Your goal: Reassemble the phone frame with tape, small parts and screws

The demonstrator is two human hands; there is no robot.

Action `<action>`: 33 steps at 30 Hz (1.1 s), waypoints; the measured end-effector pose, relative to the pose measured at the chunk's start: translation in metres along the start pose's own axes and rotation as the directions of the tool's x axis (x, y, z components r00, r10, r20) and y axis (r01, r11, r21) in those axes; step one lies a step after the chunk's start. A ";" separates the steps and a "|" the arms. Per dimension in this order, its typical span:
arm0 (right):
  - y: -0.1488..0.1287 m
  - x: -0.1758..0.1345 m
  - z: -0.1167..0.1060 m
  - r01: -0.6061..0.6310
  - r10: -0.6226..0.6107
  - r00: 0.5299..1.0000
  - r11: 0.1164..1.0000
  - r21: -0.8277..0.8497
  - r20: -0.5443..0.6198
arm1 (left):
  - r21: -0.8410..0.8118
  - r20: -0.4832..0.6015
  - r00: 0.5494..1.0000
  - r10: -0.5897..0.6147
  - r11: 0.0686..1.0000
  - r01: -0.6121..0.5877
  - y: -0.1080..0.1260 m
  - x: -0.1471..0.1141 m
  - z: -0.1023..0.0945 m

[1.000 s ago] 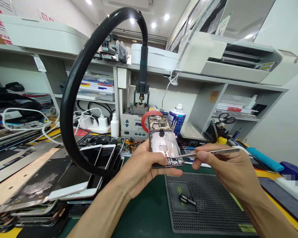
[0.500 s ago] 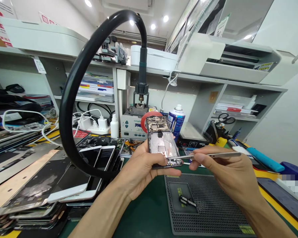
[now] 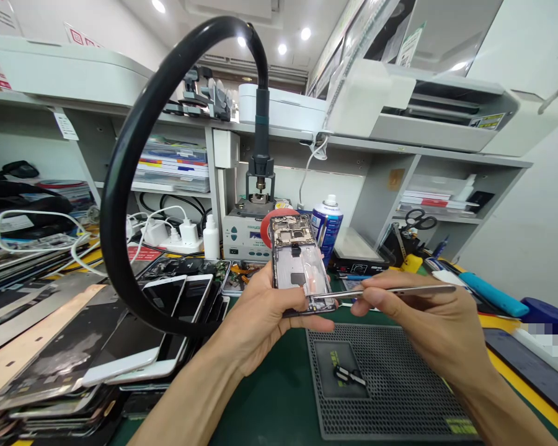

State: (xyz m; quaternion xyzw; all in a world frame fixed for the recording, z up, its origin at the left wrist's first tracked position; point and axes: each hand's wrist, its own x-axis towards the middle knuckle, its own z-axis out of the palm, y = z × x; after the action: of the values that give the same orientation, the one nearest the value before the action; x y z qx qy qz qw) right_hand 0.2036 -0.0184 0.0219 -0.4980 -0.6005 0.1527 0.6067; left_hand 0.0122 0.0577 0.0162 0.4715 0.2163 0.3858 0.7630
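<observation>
An opened phone point(image 3: 297, 260) with its inner frame and board exposed rests in my left hand point(image 3: 270, 310), thumb along its lower left edge and fingers beneath. My right hand point(image 3: 413, 322) pinches metal tweezers point(image 3: 400, 290) held nearly level. Their tips reach the lower end of the phone, close to my left thumb; whether they grip a part there is too small to tell. Below the hands, a dark perforated mat point(image 3: 385, 384) lies on the green work surface, with small black-and-silver parts point(image 3: 349, 375) in its recessed square.
Stacked phones and panels point(image 3: 51, 347) crowd the left side. A thick black hose point(image 3: 114, 186) arches to a grey station point(image 3: 244, 234). Behind the phone stand a blue spray can point(image 3: 326, 223) and a red disc point(image 3: 267, 228). A white bottle point(image 3: 211, 238) is nearby; scissors point(image 3: 421, 219) are at right.
The view has shifted slightly, so the surroundings sit a little further left. My hands keep the same grips, and the tweezers' tips stay by the phone's lower end.
</observation>
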 end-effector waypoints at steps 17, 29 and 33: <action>0.000 0.001 0.000 0.093 -0.093 0.994 0.996 0.004 0.056 | 0.056 -0.052 0.999 -0.011 0.998 0.014 0.001 -0.001 0.009; 0.003 0.004 -0.008 0.036 -0.044 0.997 0.990 0.133 0.056 | 0.033 0.047 0.999 0.012 0.999 -0.013 0.000 -0.001 0.000; 0.008 0.005 -0.015 0.024 -0.010 0.998 0.973 0.231 -0.062 | 0.021 0.034 0.999 -0.013 1.000 0.012 0.000 0.000 0.000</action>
State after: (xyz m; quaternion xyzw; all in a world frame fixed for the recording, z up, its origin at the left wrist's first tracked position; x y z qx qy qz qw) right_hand 0.2216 -0.0171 0.0224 -0.4232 -0.5642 0.2014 0.6797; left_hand 0.0122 0.0575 0.0157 0.4843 0.2102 0.3706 0.7641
